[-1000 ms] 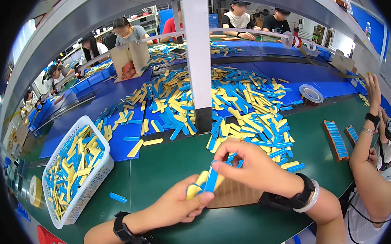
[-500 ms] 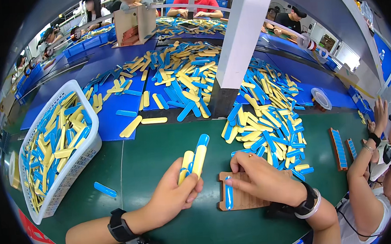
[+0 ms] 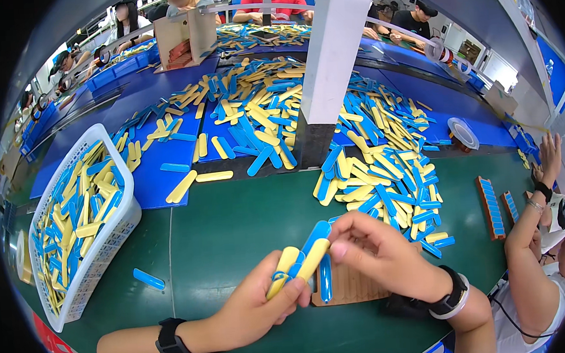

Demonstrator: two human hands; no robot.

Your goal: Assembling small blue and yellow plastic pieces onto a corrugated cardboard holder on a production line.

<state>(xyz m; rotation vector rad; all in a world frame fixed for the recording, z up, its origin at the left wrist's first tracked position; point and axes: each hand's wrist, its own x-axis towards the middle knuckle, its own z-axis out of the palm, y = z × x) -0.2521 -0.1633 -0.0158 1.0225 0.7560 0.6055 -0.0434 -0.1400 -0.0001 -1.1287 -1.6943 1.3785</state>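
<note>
My left hand (image 3: pixel 254 301) is closed around several round-ended flat strips (image 3: pixel 313 260), blue on one face and yellow on the other, fanned up and to the right. My right hand (image 3: pixel 394 260) pinches at the upper end of the foremost held strips, thumb and forefinger against it. Under that hand lies a brown grooved tray (image 3: pixel 360 289), partly hidden by it. One glossy blue strip (image 3: pixel 326 282) rests lengthwise in the tray's left-hand groove, its upper end covered by the held strips.
A white basket (image 3: pixel 119 235) full of strips stands at left. A large heap of strips (image 3: pixel 385 170) spreads behind the tray, around a white post (image 3: pixel 333 50). A lone blue strip (image 3: pixel 149 279) lies near the basket. Filled trays (image 3: pixel 491 208) and a co-worker's arm (image 3: pixel 526 246) are at right.
My right hand has left the blue strip in the tray and moved up to the held strips. My left hand has shifted right, bringing its strips over the tray's left edge.
</note>
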